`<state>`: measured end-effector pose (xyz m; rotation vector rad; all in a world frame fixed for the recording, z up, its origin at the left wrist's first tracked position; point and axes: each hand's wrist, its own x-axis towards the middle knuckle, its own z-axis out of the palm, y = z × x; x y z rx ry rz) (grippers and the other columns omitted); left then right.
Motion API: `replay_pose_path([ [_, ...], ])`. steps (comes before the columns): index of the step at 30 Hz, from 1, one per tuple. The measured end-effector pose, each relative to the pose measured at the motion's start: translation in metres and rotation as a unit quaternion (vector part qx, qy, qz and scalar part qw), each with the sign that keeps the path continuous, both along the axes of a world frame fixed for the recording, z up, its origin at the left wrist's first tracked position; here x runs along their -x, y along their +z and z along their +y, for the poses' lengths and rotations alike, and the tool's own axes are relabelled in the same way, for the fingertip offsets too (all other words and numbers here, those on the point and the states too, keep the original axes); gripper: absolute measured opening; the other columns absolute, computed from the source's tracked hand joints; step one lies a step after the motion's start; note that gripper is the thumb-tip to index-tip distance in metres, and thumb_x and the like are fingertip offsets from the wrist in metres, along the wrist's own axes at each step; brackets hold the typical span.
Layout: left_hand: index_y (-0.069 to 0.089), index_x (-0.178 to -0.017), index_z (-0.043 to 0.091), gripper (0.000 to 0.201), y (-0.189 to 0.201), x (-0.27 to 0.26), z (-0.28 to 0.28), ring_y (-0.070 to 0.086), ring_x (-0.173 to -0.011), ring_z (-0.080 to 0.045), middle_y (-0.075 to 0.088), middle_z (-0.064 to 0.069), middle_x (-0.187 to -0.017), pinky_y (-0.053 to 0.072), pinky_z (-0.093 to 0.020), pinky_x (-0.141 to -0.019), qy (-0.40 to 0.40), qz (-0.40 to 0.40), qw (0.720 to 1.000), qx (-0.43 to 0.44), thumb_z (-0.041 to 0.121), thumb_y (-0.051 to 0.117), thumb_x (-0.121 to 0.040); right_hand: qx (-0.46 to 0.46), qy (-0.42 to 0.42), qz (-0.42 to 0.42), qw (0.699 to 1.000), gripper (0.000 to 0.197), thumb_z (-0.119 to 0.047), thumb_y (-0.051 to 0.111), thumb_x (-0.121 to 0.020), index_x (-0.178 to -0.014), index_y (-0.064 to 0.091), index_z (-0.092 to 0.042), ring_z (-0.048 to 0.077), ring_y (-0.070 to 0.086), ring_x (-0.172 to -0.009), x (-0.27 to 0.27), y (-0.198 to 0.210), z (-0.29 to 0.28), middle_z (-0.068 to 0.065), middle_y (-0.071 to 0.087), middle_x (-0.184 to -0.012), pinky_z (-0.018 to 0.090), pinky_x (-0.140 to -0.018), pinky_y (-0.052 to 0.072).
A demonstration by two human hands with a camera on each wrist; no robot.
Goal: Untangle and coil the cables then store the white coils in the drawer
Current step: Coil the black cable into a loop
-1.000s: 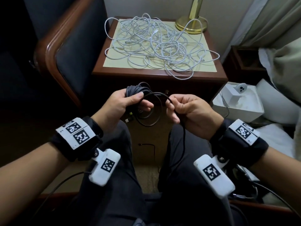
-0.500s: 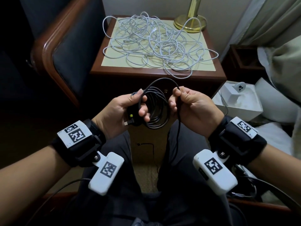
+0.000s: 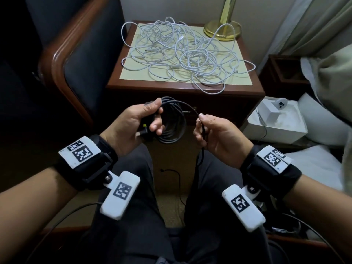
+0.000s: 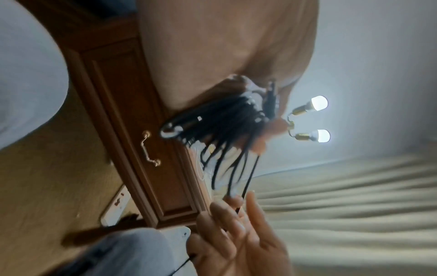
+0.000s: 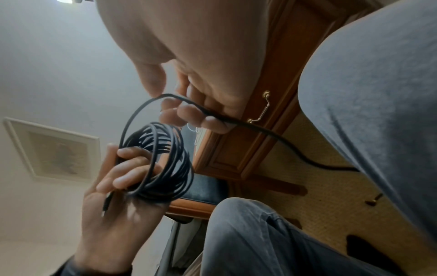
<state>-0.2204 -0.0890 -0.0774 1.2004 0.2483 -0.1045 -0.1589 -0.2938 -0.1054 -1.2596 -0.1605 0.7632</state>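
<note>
My left hand (image 3: 150, 121) grips a coil of black cable (image 3: 174, 124) in front of the nightstand, thumb on top, with a plug end poking out below the palm. The coil (image 5: 163, 162) shows as several loops in the right wrist view. From it one loose strand arcs over to my right hand (image 3: 204, 128), which pinches it between thumb and fingers (image 5: 189, 114); the rest of the strand drops between my knees to the floor. A tangled heap of white cables (image 3: 182, 54) lies on the nightstand top. The drawer front (image 5: 250, 130) with its brass handle is closed.
A brass lamp base (image 3: 222, 29) stands at the nightstand's back right corner. A dark padded chair (image 3: 76, 60) is on the left. An open white box (image 3: 276, 121) with a small white device sits on the right, beside bedding.
My right hand moved right and down, drawing the strand away from the coil. The left hand turned the coil, and it now hangs lower in the fingers.
</note>
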Motion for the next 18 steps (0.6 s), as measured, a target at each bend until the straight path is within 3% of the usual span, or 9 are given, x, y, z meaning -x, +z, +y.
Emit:
replay_pose_path([
  [3,0.051,-0.074,0.009,0.025,-0.004,-0.007,0.012,0.039,-0.045,-0.018,0.038,0.001,-0.040,0.043,-0.023,-0.053,0.093,-0.013,0.992,-0.081,0.023,0.053,-0.095,0.030,0.052,-0.014,0.998,0.017,-0.023,0.063,-0.081,-0.074,0.051,-0.012,0.015,0.044,-0.048,0.005,-0.004,0.002,0.009,0.051,-0.063,0.023,-0.051,0.036],
  [7,0.051,-0.071,0.012,0.028,-0.001,-0.014,0.033,0.033,-0.042,-0.010,0.033,0.005,-0.041,0.040,-0.019,-0.050,0.207,-0.009,0.978,-0.003,0.023,0.055,-0.096,0.106,0.103,-0.033,0.988,0.012,-0.008,0.064,-0.084,-0.080,0.052,-0.009,0.015,0.047,-0.046,0.012,-0.008,0.006,0.010,0.055,-0.062,0.023,-0.051,0.040],
  [13,0.051,-0.068,0.015,0.033,-0.003,-0.018,0.072,0.039,-0.044,-0.007,0.039,0.006,-0.045,0.041,-0.016,-0.053,0.325,0.000,0.938,0.121,0.032,0.057,-0.096,0.176,-0.004,-0.052,0.983,0.024,0.004,0.065,-0.083,-0.072,0.049,-0.010,0.013,0.052,-0.044,0.004,-0.016,0.003,0.007,0.052,-0.058,0.022,-0.047,0.044],
  [18,0.051,-0.071,0.015,0.032,-0.007,-0.021,0.067,0.041,-0.045,-0.006,0.041,0.007,-0.047,0.043,-0.016,-0.054,0.328,-0.002,0.936,0.129,0.034,0.058,-0.096,0.236,-0.079,-0.111,0.962,0.023,0.001,0.071,-0.081,-0.075,0.051,-0.007,0.012,0.052,-0.038,0.002,-0.021,0.003,0.005,0.053,-0.056,0.024,-0.044,0.043],
])
